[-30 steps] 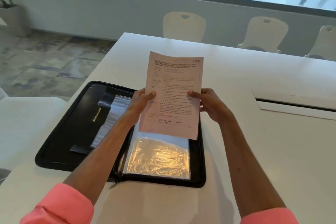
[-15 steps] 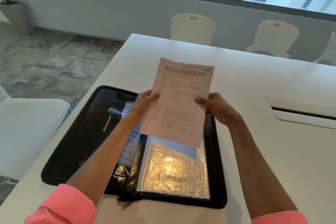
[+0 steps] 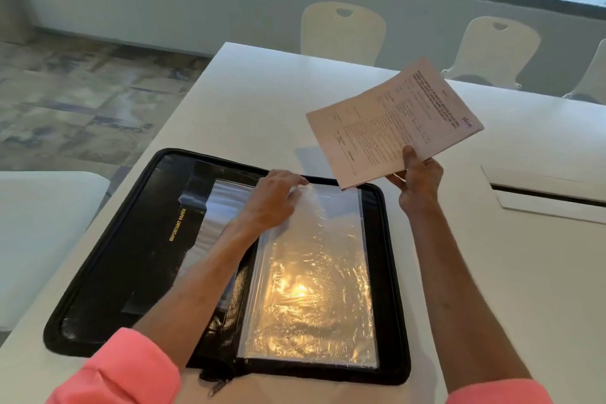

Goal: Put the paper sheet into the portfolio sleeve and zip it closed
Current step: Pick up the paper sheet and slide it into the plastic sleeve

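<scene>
A black zip portfolio (image 3: 137, 239) lies open and flat on the white table (image 3: 262, 102). Its right half holds a clear plastic sleeve (image 3: 314, 289) that glares with reflected light. My left hand (image 3: 275, 197) rests on the sleeve's top left corner, fingers pinching the plastic edge there. My right hand (image 3: 416, 180) holds the printed paper sheet (image 3: 393, 121) by its lower edge. The sheet is tilted and hangs in the air above and to the right of the portfolio's far right corner.
Gold lettering marks the portfolio's left flap. A cable slot cover (image 3: 544, 190) sits in the table at the right. Pale chairs (image 3: 342, 33) line the far side. A white seat (image 3: 39, 233) stands at my left, beyond the table's left edge.
My left hand let go of the sheet and dropped onto the sleeve's top corner. My right hand swung the sheet up and to the right, off the portfolio.
</scene>
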Tool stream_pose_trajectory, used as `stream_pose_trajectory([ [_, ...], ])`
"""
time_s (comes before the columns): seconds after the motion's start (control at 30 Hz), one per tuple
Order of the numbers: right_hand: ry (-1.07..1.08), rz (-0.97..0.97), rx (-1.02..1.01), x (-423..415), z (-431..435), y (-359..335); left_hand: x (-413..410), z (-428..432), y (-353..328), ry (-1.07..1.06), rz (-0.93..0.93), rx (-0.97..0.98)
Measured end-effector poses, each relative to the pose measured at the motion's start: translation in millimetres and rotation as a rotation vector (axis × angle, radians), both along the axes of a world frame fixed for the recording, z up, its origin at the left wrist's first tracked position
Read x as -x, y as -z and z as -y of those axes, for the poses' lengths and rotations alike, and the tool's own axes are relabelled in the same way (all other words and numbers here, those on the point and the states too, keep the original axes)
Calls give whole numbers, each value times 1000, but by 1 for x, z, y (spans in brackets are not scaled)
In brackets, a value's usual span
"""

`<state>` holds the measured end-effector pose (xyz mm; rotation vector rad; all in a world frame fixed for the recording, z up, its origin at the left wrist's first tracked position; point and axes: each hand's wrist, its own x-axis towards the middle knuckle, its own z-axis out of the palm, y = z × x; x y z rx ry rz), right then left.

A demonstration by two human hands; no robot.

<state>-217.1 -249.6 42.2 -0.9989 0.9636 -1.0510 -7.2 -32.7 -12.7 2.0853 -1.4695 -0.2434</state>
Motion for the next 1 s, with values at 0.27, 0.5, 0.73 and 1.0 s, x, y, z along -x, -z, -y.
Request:
stream_pose_trajectory([
  [0.27, 57, -16, -53, -11, -5, 14, 12, 1, 27, 76, 262, 5],
  [0.5, 86, -8, -46, -12, -8, 10, 13, 0, 19, 72, 280, 82],
  [0.73, 91, 8, 2, -14, -4, -2, 17, 1, 12, 59, 276, 145],
  [1.0, 85, 29, 60, -27, -3, -15, 17, 7, 17, 58, 215, 134],
])
